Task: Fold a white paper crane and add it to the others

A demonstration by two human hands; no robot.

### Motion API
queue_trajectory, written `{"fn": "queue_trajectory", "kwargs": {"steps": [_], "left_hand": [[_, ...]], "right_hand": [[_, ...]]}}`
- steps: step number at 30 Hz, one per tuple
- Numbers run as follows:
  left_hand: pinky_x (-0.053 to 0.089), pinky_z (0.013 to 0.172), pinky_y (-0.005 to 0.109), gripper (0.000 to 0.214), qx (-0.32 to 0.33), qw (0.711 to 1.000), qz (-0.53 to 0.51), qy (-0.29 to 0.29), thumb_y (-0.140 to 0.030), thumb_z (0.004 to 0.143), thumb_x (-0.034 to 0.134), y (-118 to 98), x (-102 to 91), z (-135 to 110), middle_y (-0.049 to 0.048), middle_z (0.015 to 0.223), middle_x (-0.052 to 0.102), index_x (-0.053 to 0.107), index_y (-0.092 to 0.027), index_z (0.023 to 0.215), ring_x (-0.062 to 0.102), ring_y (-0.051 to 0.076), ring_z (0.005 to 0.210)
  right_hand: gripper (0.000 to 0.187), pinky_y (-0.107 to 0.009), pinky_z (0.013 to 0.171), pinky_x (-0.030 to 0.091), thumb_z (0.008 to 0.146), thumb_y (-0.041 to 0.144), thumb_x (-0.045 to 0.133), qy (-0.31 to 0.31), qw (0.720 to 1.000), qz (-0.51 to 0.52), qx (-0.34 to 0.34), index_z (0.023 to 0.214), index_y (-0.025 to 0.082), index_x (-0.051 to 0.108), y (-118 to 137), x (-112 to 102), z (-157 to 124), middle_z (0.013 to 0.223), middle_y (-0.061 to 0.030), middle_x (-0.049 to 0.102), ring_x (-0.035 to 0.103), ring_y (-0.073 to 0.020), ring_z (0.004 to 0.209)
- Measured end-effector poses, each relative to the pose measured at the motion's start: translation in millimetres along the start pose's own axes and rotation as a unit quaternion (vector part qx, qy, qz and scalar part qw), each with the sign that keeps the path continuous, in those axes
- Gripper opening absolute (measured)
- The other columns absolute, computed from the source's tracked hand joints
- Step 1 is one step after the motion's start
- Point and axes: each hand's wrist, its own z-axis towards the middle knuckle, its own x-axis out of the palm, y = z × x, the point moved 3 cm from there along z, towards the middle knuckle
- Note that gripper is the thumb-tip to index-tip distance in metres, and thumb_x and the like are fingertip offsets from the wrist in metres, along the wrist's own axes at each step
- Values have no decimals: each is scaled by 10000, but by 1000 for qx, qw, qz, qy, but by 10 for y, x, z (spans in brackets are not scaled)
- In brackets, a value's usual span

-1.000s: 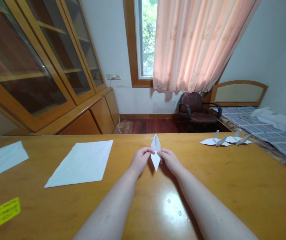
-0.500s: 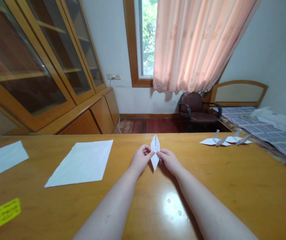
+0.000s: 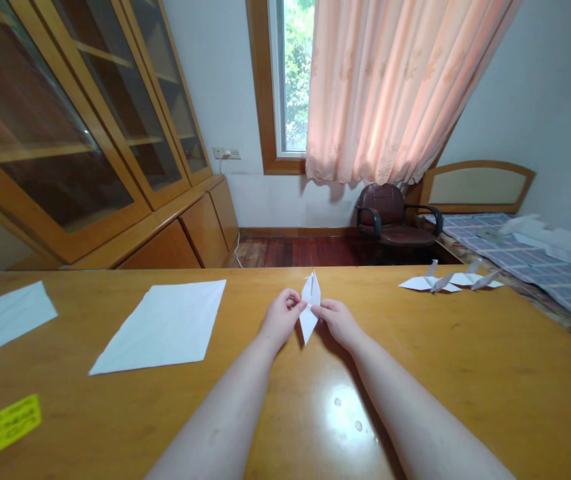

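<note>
While reflections blur the glass doors of the wooden cabinet [image 3: 170, 197] on the left, pale shelves [image 3: 105, 57] show behind the panes; what else stands inside, I cannot tell. Below them, the lower doors [image 3: 210, 220] are closed. A white cord [image 3: 238, 255] hangs beside the cabinet's far end, and a plug sits in the wall socket [image 3: 226, 153].

On the wooden table [image 3: 465, 387], near its far edge, a narrow folded paper [image 3: 308, 325] is held between the two hands, one point toward the window and one toward the person. The left hand [image 3: 279, 319] pinches its left edge, thumb forward and fingers curled; the right hand [image 3: 338, 319] grips the right edge, thumb on the upper face. Fingertips on the far side are partly hidden, as are the paper's side edges.

To the left lies a flat white sheet [image 3: 165, 327], with another sheet [image 3: 8, 321] beyond it, cut off by the picture's border, and a yellow label [image 3: 2, 432] nearer the person. Well to the right, two folded paper birds [image 3: 420, 283] stand close together.

Past the table, a brown armchair [image 3: 388, 207] stands before the bed [image 3: 530, 250], which bears white items [image 3: 550, 240]. A peach curtain [image 3: 380, 87] covers part of the window [image 3: 296, 87].
</note>
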Motion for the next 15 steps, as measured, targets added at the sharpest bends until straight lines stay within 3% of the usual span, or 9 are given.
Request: {"fn": "queue_trajectory", "kwargs": {"steps": [6, 15], "left_hand": [[380, 556, 209, 165, 3, 1000, 30, -4, -290, 700, 607, 37, -14, 19, -37, 624, 539, 490, -178, 732, 510, 107, 586], [420, 676, 254, 167, 72, 974, 211, -32, -332, 691, 617, 58, -93, 48, 23, 829, 589, 584, -169, 696, 527, 131, 703]], "right_hand": [[337, -245, 487, 287, 671, 466, 609, -16, 1000, 19, -11, 538, 164, 537, 12, 20, -9, 480, 21, 481, 395, -98, 465], [400, -232, 471, 309, 658, 530, 618, -43, 998, 29, -21, 530, 172, 499, 14, 14, 5, 468, 35, 459, 403, -92, 459]]}}
